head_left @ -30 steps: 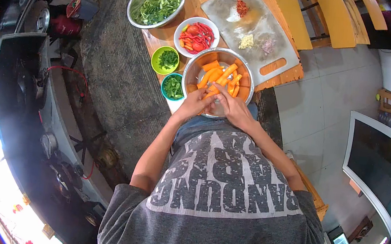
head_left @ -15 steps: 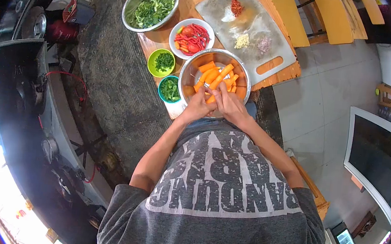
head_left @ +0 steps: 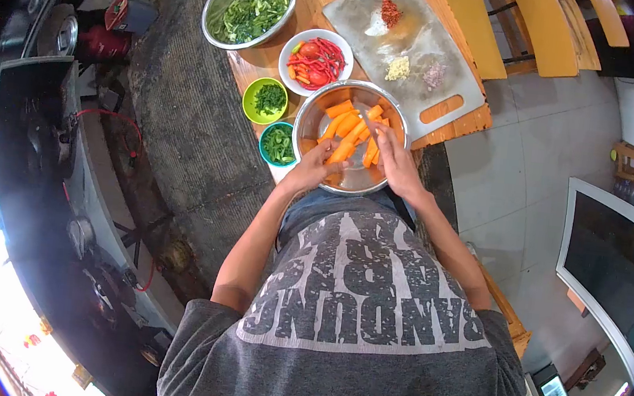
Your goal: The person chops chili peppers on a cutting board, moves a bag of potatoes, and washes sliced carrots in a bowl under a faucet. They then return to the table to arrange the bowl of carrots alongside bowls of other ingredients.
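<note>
A steel bowl [head_left: 307, 116] of peeled orange carrot sticks [head_left: 346, 122] stands at the near edge of the wooden table [head_left: 257, 65]. My left hand [head_left: 311, 169] rests on the bowl's near rim and grips one carrot stick [head_left: 341, 153] by its end. To the right, my right hand [head_left: 396, 162] is over the bowl, closed on what looks like a small knife [head_left: 369, 124] whose thin pale blade points away from me, apart from the held stick.
Beside the steel bowl are a lime bowl of chopped herbs [head_left: 266, 98], a teal bowl of greens [head_left: 278, 144], a white bowl of red chillies [head_left: 317, 60], a big steel bowl of greens [head_left: 248, 5] and a cutting board [head_left: 424, 62] with spice piles. Yellow chairs [head_left: 539, 28] stand at the right.
My hands were pressed together over one carrot at the bowl's near rim. They have parted: the right hand moved right and forward, and the left keeps the carrot stick.
</note>
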